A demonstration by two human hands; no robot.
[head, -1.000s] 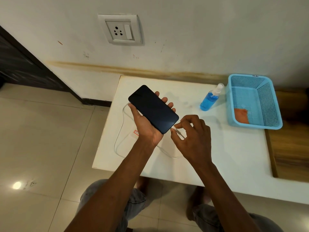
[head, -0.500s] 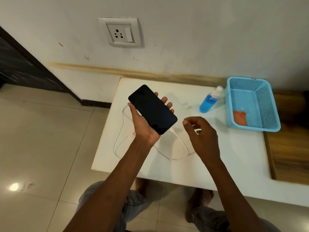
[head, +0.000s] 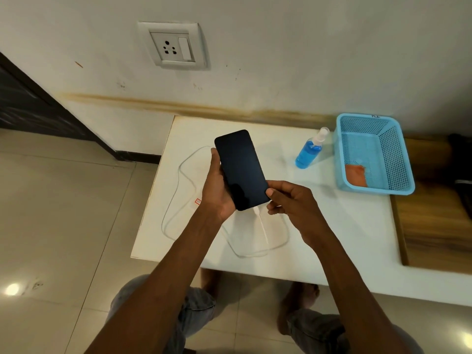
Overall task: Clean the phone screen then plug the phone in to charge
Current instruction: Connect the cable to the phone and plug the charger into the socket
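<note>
Phone [head: 241,169] is lying screen-up and dark in the left hand [head: 217,190], which is cradling it from below with the thumb curling along its left edge, above the table [head: 332,226]. Beside it, the right hand [head: 288,200] is curling around the phone's lower right corner, thumb pressing on the glass; how its other fingers are lying under the phone cannot be told. A white cable [head: 260,221] is sitting plugged into the phone's bottom edge, hanging down between the two hands and looping on the table below and to the left of the left hand. Farther off, beyond the right hand, a blue spray bottle [head: 307,152] is standing near a blue basket [head: 401,159], which is holding an orange cloth [head: 356,175]. Farthest away, above the left hand, a socket [head: 173,47] is sitting in the wall.
</note>
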